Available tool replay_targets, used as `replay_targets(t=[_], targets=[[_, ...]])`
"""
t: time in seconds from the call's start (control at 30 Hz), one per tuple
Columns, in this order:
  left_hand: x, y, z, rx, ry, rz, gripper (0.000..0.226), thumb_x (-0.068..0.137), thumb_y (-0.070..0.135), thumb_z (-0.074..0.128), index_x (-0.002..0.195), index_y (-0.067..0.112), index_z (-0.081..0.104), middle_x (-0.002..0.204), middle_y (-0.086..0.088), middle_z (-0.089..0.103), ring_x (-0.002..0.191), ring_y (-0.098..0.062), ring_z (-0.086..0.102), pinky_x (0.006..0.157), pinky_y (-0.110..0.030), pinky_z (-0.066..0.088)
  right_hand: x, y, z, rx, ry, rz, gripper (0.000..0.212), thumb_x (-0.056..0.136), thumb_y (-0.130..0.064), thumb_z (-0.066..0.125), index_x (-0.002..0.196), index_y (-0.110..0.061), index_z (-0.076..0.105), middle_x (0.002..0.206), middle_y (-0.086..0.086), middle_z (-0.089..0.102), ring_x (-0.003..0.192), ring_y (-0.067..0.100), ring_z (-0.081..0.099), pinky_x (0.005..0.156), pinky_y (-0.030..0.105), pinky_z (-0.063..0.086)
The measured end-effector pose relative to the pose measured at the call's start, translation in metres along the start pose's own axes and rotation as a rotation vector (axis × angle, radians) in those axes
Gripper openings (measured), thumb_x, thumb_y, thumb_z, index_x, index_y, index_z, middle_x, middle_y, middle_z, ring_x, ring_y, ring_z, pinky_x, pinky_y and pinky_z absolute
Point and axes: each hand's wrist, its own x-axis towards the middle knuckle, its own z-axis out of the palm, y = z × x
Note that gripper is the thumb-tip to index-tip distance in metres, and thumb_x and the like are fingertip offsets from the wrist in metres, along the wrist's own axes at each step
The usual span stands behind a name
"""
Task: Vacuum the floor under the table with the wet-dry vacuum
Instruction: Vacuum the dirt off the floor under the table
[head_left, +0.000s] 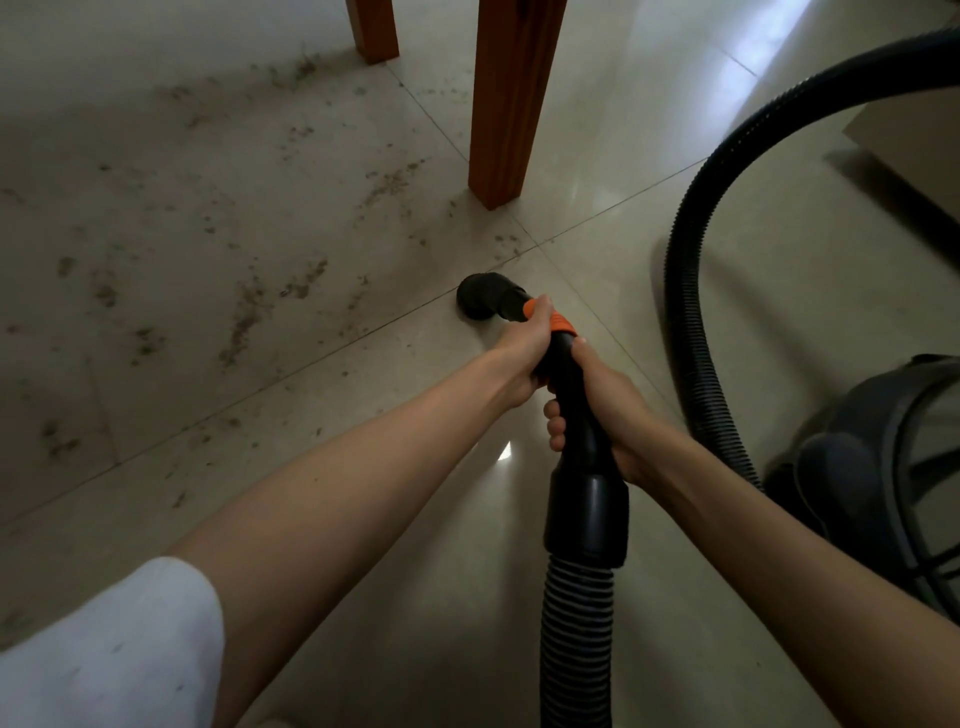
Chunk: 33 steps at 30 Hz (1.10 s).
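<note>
**Nozzle at the edge of the dirt, most of the floor not yet clean**

Nearest the camera, the ribbed hose (576, 644) rises into the black wand (571, 395). The right hand (602, 410) wraps its fingers fully round the wand's lower part; the left hand (524, 348) grips higher up, by the orange collar (558, 323). Both hold tight, nothing else in them. The vacuum's body (883, 467) sits at the right, its hose looping wide behind.

Ahead, the nozzle (480, 296) rests on the tiled floor (260, 415), near the closer table leg (511, 98). Crumbly dirt (244, 317) spreads left and further back toward the second leg (371, 28).

Risks, as I judge them: a forward push could knock the nozzle against the leg, and the hose loop could snag or drag the vacuum's body when reaching further under.
</note>
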Motion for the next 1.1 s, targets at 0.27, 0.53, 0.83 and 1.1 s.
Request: replay_targets(t=[0.27,0.53,0.83,1.1], targets=[[-0.003,0.008,-0.008,0.005,-0.016,-0.001,0.039,0.097,0.042,0.044,0.096,0.003,0.049,0.081,-0.009,0.057,0.071,-0.019,0.057,0.065,-0.028,0.049,0.004,-0.001,0.009,0.027,-0.008,0.003,0.050,0.101,-0.048,0.033,0.098,-0.002,0.054,0.053,0.007,0.048,0.037,0.013,0.048,0.036,0.021,0.042],[-0.009,-0.002,-0.020,0.001,-0.084,-0.004,0.041,0.098,0.041,0.042,0.083,0.005,0.052,0.080,-0.009,0.057,0.076,-0.020,0.057,0.075,-0.032,0.049,-0.004,-0.002,0.005,0.051,-0.081,0.077,0.050,0.100,-0.049,0.034,0.107,-0.004,0.054,0.050,0.006,0.046,0.036,0.012,0.046,0.035,0.020,0.042],[-0.017,0.006,-0.012,-0.055,-0.081,-0.026,0.040,0.099,0.038,0.043,0.082,0.003,0.052,0.077,-0.009,0.057,0.068,-0.017,0.057,0.059,-0.027,0.049,-0.005,-0.002,0.011,0.020,0.013,-0.016,0.050,0.100,-0.046,0.035,0.093,-0.001,0.055,0.054,0.008,0.047,0.037,0.014,0.047,0.036,0.021,0.042],[-0.003,0.013,0.014,0.082,-0.112,0.006,0.047,0.096,0.037,0.050,0.123,-0.001,0.047,0.086,-0.008,0.057,0.074,-0.017,0.057,0.058,-0.026,0.047,0.011,-0.009,-0.002,0.046,0.163,-0.135,0.051,0.101,-0.046,0.033,0.084,-0.003,0.055,0.051,0.006,0.047,0.041,0.016,0.047,0.040,0.024,0.043]])
